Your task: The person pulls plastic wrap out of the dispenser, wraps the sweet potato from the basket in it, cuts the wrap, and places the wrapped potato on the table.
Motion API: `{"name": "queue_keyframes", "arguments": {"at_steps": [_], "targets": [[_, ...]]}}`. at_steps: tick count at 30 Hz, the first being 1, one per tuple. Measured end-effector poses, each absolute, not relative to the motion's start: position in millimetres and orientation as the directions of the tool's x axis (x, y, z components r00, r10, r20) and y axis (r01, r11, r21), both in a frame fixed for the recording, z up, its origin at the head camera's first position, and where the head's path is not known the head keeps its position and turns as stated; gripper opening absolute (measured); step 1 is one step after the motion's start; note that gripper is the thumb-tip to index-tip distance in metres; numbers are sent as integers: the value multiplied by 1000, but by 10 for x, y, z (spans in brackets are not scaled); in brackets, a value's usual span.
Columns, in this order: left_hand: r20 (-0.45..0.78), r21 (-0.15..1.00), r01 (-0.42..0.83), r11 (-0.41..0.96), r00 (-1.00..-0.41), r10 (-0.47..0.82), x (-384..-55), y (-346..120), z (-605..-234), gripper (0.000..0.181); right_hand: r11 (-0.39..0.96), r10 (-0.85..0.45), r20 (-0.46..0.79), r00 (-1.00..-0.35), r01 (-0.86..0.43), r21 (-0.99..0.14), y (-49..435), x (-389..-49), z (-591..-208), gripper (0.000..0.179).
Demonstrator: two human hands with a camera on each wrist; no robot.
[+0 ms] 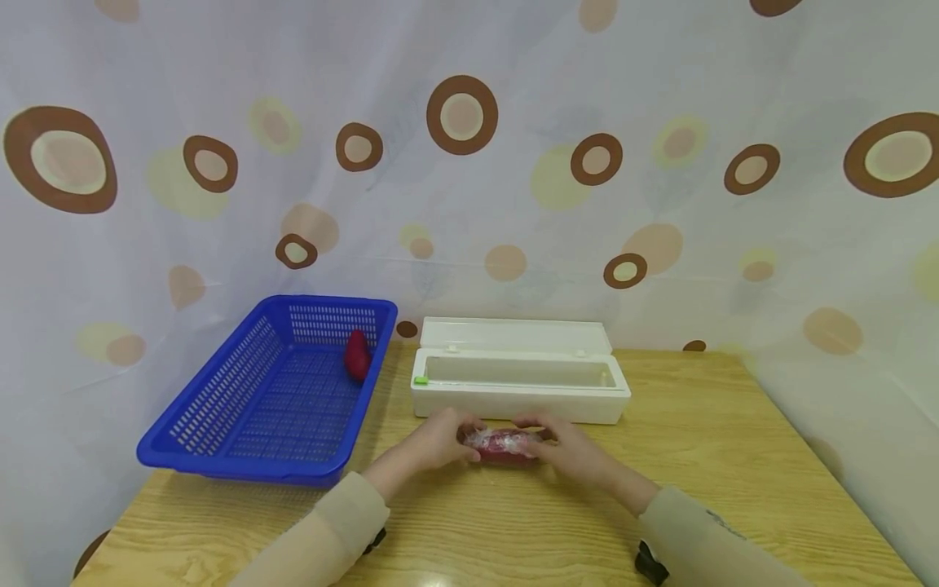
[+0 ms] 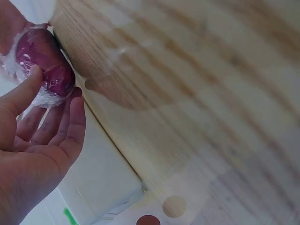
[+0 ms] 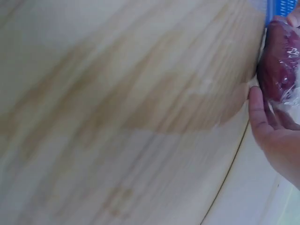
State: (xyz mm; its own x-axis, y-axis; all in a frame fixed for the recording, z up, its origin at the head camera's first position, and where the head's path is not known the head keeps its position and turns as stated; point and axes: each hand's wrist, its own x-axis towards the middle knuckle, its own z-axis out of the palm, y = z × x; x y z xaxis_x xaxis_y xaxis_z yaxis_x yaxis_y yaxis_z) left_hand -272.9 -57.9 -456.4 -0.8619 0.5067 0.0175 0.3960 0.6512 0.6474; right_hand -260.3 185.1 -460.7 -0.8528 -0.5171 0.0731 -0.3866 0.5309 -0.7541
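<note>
A reddish-purple sweet potato (image 1: 504,445), partly covered in crinkled clear plastic film, is held just above or on the table in front of the white box. My left hand (image 1: 440,440) grips its left end. In the left wrist view the thumb of the left hand (image 2: 42,154) presses on the film and its fingers curve beneath. At the other end, my right hand (image 1: 568,448) holds it between thumb and fingers. The right wrist view shows the fingers of the right hand (image 3: 276,136) against the wrapped sweet potato (image 3: 280,63).
Right behind the hands stands a long white box (image 1: 513,403) with its lid raised and a small green piece at its left end. To the left sits a blue plastic basket (image 1: 257,469) holding another red sweet potato (image 1: 357,356). A patterned curtain (image 1: 469,212) hangs behind the wooden table (image 1: 734,473).
</note>
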Motion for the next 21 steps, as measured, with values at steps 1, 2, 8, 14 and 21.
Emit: {"name": "queue_keyframes", "arguments": {"at_steps": [1, 2, 8, 14, 21], "targets": [[20, 646, 400, 651, -860, 509, -2725, -577, -4563, 40, 537, -515, 68, -855, -382, -752, 1833, -2605, -4603, 45], [24, 641, 405, 652, -860, 510, -2722, -574, -4561, 40, 544, -511, 67, -857, -382, -747, 1816, -2609, -4603, 45], [23, 641, 410, 649, -856, 517, -2705, -554, -4559, 37, 573, -491, 75, -868, -387, -722, 1736, -2623, -4616, 40], [23, 644, 407, 648, -857, 515, -2704, -553, -4564, 36, 561, -483, 68, -873, -368, -741, 1709, -2623, -4626, 37], [15, 649, 415, 638, -845, 534, -2705, -566, -4539, 36, 557, -446, 70, -892, -339, -758, 1718, -2614, -4643, 36]]}}
